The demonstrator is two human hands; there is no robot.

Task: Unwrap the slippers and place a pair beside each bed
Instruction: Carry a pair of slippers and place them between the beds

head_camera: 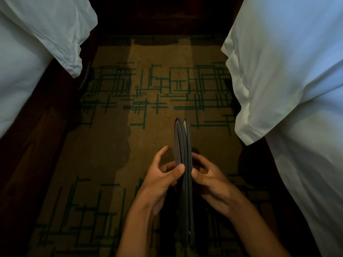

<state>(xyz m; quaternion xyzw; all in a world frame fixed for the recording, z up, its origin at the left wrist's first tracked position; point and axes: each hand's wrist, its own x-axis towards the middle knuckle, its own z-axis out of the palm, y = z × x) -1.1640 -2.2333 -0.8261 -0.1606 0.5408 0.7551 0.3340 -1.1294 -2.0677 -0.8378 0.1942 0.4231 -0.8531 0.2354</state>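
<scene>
Left bed (33, 43): white linen hangs over a dark frame, with patterned carpet (115, 145) running down the aisle beside it. No slippers lie on the floor anywhere in view.

Left hand (163, 179): thumb pressed flat on the near face of the slippers (182, 154), fingers curled behind, forefinger lifted free. A pinch, not a full fist.

The slippers are a flat dark pair held on edge between both hands, above the carpet mid-aisle, toes pointing away. A pale sliver shows between the layers at the top (lining or sole, can't tell). No wrapper is visible on them; light too dim to be sure.

Right hand (207, 175): thumb and fingertips pinch the opposite face, mirroring the left.

Step in hand, as I judge it: parting the two slippers. Best done by sliding the thumbs apart at the upper edge where the gap already shows, keeping each hand on its own slipper, then lowering them soles down, side by side.

Right bed (289, 89): white sheet edge drapes close to the aisle. Set the pair near it but clear of the hanging linen.
</scene>
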